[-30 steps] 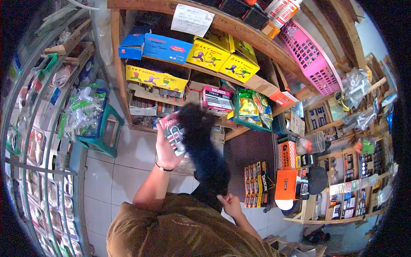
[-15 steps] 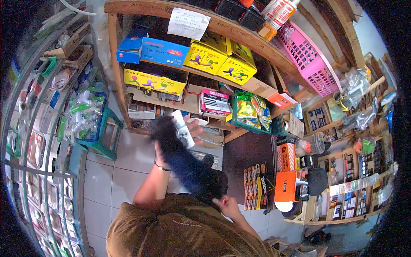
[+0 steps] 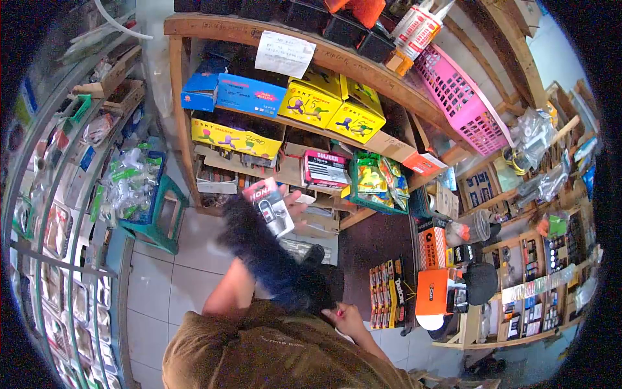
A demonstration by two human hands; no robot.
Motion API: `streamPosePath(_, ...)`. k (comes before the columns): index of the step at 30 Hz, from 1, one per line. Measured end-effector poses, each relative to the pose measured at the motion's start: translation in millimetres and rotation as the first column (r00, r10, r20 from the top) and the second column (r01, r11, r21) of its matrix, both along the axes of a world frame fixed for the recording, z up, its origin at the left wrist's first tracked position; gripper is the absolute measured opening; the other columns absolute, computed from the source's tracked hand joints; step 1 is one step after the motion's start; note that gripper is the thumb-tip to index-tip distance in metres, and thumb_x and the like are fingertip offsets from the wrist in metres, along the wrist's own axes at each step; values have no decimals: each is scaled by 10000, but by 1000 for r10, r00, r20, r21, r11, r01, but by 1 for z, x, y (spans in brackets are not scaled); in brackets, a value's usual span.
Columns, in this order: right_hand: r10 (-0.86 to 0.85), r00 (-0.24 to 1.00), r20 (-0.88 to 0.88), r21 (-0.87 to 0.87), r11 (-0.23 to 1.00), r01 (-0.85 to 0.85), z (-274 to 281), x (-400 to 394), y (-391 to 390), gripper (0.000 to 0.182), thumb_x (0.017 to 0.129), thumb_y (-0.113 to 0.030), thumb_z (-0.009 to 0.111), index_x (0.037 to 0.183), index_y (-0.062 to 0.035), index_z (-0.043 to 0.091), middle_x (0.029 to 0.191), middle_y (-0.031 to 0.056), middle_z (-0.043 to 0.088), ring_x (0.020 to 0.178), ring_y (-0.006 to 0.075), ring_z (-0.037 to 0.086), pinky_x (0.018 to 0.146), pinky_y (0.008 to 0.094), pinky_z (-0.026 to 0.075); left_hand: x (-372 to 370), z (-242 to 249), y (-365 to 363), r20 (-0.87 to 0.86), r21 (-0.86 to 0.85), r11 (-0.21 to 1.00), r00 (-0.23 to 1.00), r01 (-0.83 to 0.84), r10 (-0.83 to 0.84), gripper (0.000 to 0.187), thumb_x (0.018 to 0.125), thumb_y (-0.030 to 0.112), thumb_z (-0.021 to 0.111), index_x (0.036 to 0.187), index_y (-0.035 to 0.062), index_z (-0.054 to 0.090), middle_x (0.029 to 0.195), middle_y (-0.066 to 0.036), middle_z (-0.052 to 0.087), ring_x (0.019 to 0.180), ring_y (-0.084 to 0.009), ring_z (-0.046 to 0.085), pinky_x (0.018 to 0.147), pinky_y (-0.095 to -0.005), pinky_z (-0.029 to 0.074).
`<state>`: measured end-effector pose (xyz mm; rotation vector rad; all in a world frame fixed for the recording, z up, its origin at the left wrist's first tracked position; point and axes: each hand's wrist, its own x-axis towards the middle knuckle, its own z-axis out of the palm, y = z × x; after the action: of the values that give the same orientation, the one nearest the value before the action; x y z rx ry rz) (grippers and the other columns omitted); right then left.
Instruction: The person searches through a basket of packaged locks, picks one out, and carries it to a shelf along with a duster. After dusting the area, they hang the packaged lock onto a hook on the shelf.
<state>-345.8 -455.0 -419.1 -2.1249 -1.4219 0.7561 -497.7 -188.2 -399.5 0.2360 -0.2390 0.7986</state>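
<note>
My left hand point(image 3: 296, 206) is raised in the middle, its fingers behind a carded package point(image 3: 273, 211) with a red top and a pale front. Across the package's left side and my left wrist lies a dark blue-black fluffy duster point(image 3: 275, 259), smeared by motion at its upper end. My right hand point(image 3: 346, 319), low and near my body, is closed around the duster's lower end, where a bit of pink shows between the fingers. The handle itself is mostly hidden.
Ahead, a wooden shelf holds yellow boxes point(image 3: 314, 98), a blue box point(image 3: 249, 95) and a green basket point(image 3: 379, 185) of packets. A pink basket point(image 3: 463, 97) hangs upper right. A green stool point(image 3: 165, 217) stands left, beside a glass-fronted rack. An orange box point(image 3: 432, 292) sits right.
The package has turned so its red top and printed front show. The duster has swung over my left wrist, covering the bracelet. The right hand stays low by my body.
</note>
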Motion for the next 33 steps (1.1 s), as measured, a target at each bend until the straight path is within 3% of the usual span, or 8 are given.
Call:
streamPosePath(2, -116, 993, -31, -64, 991, 114, -9, 2, 1, 471, 747, -383, 635, 536, -18, 425, 424, 90, 377, 407, 133, 349, 408, 327, 325, -5, 25, -16, -214, -147, 932, 931, -331, 296, 551, 835, 533, 332, 1201, 130, 416, 1158, -137, 491, 1050, -291, 485, 869, -452, 401)
streamPosePath(3, -234, 971, -50, -117, 967, 227, -12, 3, 3, 476, 748, -387, 632, 536, -13, 428, 429, 110, 380, 402, 144, 351, 407, 331, 326, -5, 4, -3, 313, -24, 997, 947, -68, 72, 561, 841, 535, 321, 1207, 119, 407, 1129, -131, 511, 1031, -270, 503, 866, -430, 407)
streamPosePath(4, -228, 972, -49, -105, 969, 222, -12, 3, 3, 476, 748, -387, 632, 536, -13, 428, 429, 110, 380, 402, 144, 351, 407, 331, 326, 1, 10, -9, -109, -256, 948, 980, -190, 167, 578, 834, 535, 333, 1213, 104, 399, 1159, -139, 490, 1060, -309, 475, 856, -465, 400)
streamPosePath(10, -226, 971, -81, -17, 974, 226, -7, 0, 7, 427, 749, -367, 628, 557, -30, 451, 464, 99, 469, 414, 195, 450, 455, 336, 400, 6, 37, -10, -166, -89, 929, 925, -359, 342, 572, 831, 525, 355, 1202, 91, 398, 1181, -139, 467, 1077, -291, 459, 854, -449, 411)
streamPosePath(23, -226, 973, -37, -84, 971, 223, 9, -9, -22, 434, 741, -357, 647, 553, -35, 426, 457, 47, 421, 448, 113, 368, 429, 298, 341, 41, -3, 2, 26, 1, 981, 980, 196, -196, 584, 833, 503, 329, 1237, 83, 376, 1254, -146, 408, 1119, -385, 398, 858, -604, 318)
streamPosePath(26, -348, 933, -95, -138, 933, 334, 1, -9, -33, 451, 744, -374, 637, 546, -28, 426, 455, 60, 415, 445, 124, 363, 430, 310, 338, 41, 30, -18, -254, -100, 967, 946, -234, 203, 567, 818, 547, 367, 1142, 88, 441, 1171, -151, 463, 1111, -290, 425, 908, -461, 360)
streamPosePath(27, -358, 931, -62, -141, 927, 347, 6, -14, -32, 454, 746, -378, 633, 541, -30, 425, 455, 60, 415, 446, 127, 359, 430, 315, 336, 42, -17, -3, 291, 4, 964, 922, 265, -255, 556, 815, 551, 372, 1109, 85, 447, 1137, -140, 483, 1104, -249, 435, 908, -405, 378)
streamPosePath(33, -327, 944, -42, -144, 937, 318, 9, -4, -47, 440, 754, -374, 626, 559, -20, 453, 446, 81, 407, 440, 139, 358, 439, 329, 347, 71, -5, -8, -7, -54, 963, 964, 266, -267, 521, 824, 487, 402, 1209, 137, 395, 1179, -114, 470, 1082, -335, 444, 864, -535, 367)
